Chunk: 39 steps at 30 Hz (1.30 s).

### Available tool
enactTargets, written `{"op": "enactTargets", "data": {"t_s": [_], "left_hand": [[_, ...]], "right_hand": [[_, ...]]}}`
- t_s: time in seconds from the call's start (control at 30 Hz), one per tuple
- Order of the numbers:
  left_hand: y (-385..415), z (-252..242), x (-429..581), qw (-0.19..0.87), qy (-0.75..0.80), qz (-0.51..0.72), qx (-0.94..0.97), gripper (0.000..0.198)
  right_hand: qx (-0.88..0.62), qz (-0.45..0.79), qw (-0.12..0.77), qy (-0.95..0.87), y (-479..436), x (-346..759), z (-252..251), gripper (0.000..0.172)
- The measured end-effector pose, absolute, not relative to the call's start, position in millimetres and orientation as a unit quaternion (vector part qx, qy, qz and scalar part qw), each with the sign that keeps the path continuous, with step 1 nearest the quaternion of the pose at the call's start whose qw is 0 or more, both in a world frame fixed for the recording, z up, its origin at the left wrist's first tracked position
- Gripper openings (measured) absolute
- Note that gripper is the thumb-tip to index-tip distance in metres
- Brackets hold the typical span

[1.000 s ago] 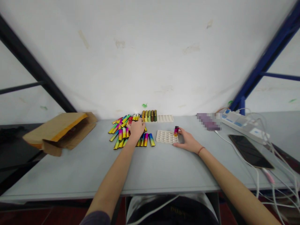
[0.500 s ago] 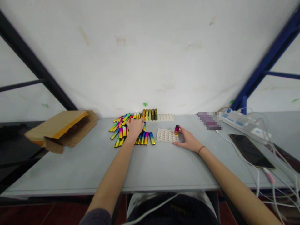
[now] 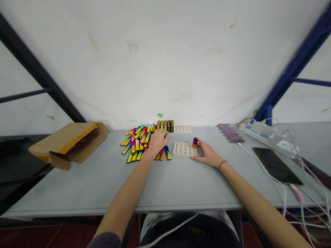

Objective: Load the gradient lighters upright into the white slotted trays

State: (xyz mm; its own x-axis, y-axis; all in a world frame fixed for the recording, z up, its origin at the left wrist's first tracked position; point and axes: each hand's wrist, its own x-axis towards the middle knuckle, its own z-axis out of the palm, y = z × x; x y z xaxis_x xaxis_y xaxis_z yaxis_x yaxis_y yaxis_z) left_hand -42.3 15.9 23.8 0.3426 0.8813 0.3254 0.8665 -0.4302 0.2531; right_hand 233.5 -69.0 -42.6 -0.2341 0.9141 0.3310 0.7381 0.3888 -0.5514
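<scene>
My left hand (image 3: 158,140) is over the right side of a pile of shiny, multicoloured lighters (image 3: 137,146). Its fingers are closed, and the dark end of a lighter (image 3: 165,135) shows at the fingertips; the rest of it is hidden. With thumb and fingers spanning its right end, my right hand (image 3: 209,155) grips a white tray with holes (image 3: 182,149). One pink-and-gold lighter (image 3: 194,143) stands upright in that tray's far right corner, beside my right fingers.
By the wall are a block of upright gold-and-dark lighters (image 3: 165,125) and a second white tray (image 3: 183,129). An open cardboard box (image 3: 67,141) lies on the left. To the right are a phone (image 3: 277,165), a power strip (image 3: 269,134) and white cables (image 3: 284,196).
My left hand has moved right from the middle of the lighter pile towards the tray, and a dark lighter end now shows at its fingers. My right hand and the tray stay put.
</scene>
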Motion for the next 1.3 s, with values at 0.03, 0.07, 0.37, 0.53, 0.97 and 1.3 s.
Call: {"op": "enactTargets", "data": {"t_s": [0.03, 0.07, 0.37, 0.53, 0.97, 1.3], "left_hand": [[14, 22, -32, 0.061, 0.491, 0.220, 0.841, 0.034], [11, 20, -21, 0.106, 0.449, 0.226, 0.858, 0.037], [0, -3, 46, 0.312, 0.314, 0.256, 0.859, 0.030], [10, 2, 37, 0.364, 0.333, 0.317, 0.810, 0.028], [56, 16, -32, 0.332, 0.577, 0.169, 0.727, 0.025], [47, 37, -25, 0.136, 0.605, 0.028, 0.784, 0.026]], "right_hand": [[-0.533, 0.141, 0.313, -0.773, -69, 233, -43, 0.090], [-0.532, 0.140, 0.315, -0.773, -69, 233, -43, 0.090], [-0.523, 0.137, 0.321, -0.777, -68, 235, -46, 0.089], [-0.543, 0.147, 0.296, -0.772, -69, 234, -43, 0.095], [-0.549, 0.151, 0.292, -0.769, -71, 232, -40, 0.095], [-0.548, 0.149, 0.291, -0.770, -70, 232, -41, 0.096]]}}
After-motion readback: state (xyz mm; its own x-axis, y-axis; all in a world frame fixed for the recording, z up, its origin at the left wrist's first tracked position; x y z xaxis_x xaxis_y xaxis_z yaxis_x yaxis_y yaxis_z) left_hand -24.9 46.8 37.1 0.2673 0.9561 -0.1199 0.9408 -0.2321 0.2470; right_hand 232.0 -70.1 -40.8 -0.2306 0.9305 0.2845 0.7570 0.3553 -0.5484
